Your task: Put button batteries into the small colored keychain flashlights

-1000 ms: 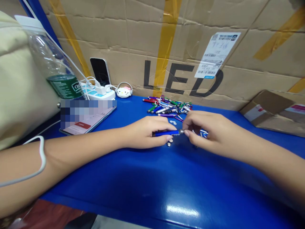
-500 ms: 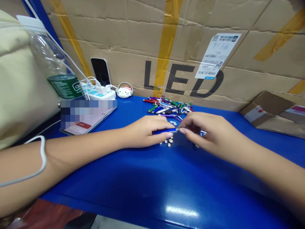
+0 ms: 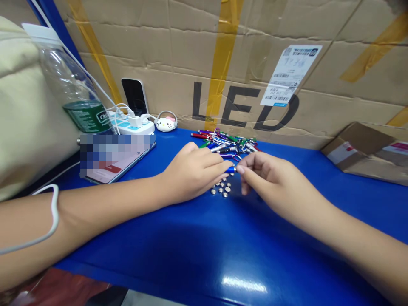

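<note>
My left hand [image 3: 194,172] is closed around a small blue keychain flashlight [image 3: 230,169], of which only the tip shows past the fingers. My right hand [image 3: 266,176] pinches that tip between thumb and fingers, so both hands meet over the blue table [image 3: 197,242]. Several small silver button cells [image 3: 223,189] lie on the table just below the flashlight. Behind the hands lies a pile of coloured keychain flashlights [image 3: 228,142].
A large cardboard box marked LED [image 3: 242,63] walls off the back. A phone [image 3: 116,159], a power strip [image 3: 135,123] with plugs, a cat-shaped charm [image 3: 165,123] and a plastic bottle [image 3: 75,87] stand at left. A small cardboard box [image 3: 360,146] sits at right. A white cable [image 3: 52,212] crosses my left forearm.
Both hands have lifted and moved slightly away from me with the blue flashlight. More of the flashlight is now hidden in the left hand. More button cells show on the table.
</note>
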Demonstrator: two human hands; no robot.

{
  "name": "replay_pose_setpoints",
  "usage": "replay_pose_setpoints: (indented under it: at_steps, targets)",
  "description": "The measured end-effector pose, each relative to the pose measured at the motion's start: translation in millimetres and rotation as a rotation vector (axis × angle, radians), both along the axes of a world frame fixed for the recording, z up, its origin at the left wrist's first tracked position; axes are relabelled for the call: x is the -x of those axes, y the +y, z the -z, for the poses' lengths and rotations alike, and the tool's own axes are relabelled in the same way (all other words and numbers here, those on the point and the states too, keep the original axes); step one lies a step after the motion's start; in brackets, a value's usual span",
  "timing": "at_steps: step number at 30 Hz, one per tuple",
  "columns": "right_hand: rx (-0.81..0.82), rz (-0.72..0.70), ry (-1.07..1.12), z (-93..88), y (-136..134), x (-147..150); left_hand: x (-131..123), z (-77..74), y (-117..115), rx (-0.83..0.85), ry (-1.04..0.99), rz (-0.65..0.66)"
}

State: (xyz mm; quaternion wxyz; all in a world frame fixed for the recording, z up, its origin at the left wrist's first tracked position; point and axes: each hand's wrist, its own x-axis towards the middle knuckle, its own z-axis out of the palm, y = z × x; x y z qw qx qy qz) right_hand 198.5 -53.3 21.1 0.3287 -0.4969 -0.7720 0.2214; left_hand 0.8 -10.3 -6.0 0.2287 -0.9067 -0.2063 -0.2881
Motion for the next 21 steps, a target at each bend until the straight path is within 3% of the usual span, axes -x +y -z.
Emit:
replay_pose_setpoints:
  at_steps: [4, 8, 12, 14, 18, 21]
  targets:
    - [0.282, -0.010, 0.212, 6.5, 3, 2, 2, -2.8, 4, -0.229, 0.098, 0.014]
    - [0.572, -0.048, 0.528, 10.8, 4, 3, 4, -8.9, 5, -0.332, 0.175, 0.050]
    - [0.629, -0.082, 0.570, 9.4, 3, 4, 4, -11.4, 4, -0.314, 0.174, 0.040]
    - [0.502, -0.090, 0.408, 9.0, 4, 3, 3, -10.1, 4, -0.195, 0.146, 0.025]
    - [-0.078, -0.070, -0.146, 14.7, 13, -6, -1, -6.0, 3, 0.236, 0.060, 0.040]
    - [-0.405, -0.065, -0.363, 22.4, 18, -13, -4, -4.4, 2, 0.465, -0.008, 0.085]
